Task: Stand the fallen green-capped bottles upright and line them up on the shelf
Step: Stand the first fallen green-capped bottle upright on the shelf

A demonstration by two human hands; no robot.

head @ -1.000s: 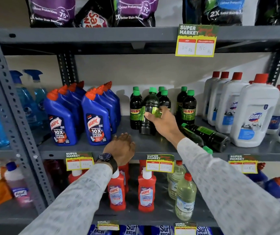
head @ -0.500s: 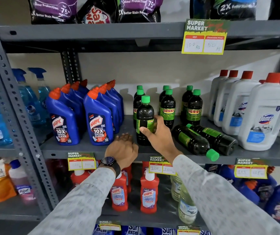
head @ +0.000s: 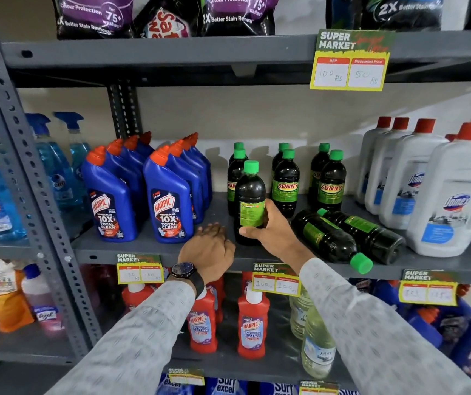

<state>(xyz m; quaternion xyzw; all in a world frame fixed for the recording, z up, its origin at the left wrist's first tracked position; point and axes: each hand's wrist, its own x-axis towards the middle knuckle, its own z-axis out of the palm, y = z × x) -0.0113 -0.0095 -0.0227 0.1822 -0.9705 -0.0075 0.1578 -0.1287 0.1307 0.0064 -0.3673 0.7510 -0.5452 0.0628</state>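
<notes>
My right hand [head: 271, 233] grips a dark green-capped bottle [head: 250, 195] that stands upright at the front of the left row on the grey shelf [head: 154, 250]. Behind it, several more green-capped bottles [head: 285, 183] stand in three short rows. Two green-capped bottles lie on their sides to the right: one [head: 328, 238] with its cap over the shelf's front edge, the other [head: 368, 232] behind it with its cap pointing to the back. My left hand [head: 208, 250] rests palm down on the shelf edge, holding nothing, fingers loosely apart.
Blue Harpic bottles [head: 168, 203] stand left of the green-capped group, large white red-capped jugs [head: 450, 201] to the right. Price tags [head: 275, 280] hang from the shelf edge. Red bottles [head: 251, 323] fill the shelf below, detergent bags [head: 94, 15] the one above.
My right hand has brought the held bottle down and forward, and it stands at the front of the left row. The view has shifted slightly. My left hand stays on the shelf edge.
</notes>
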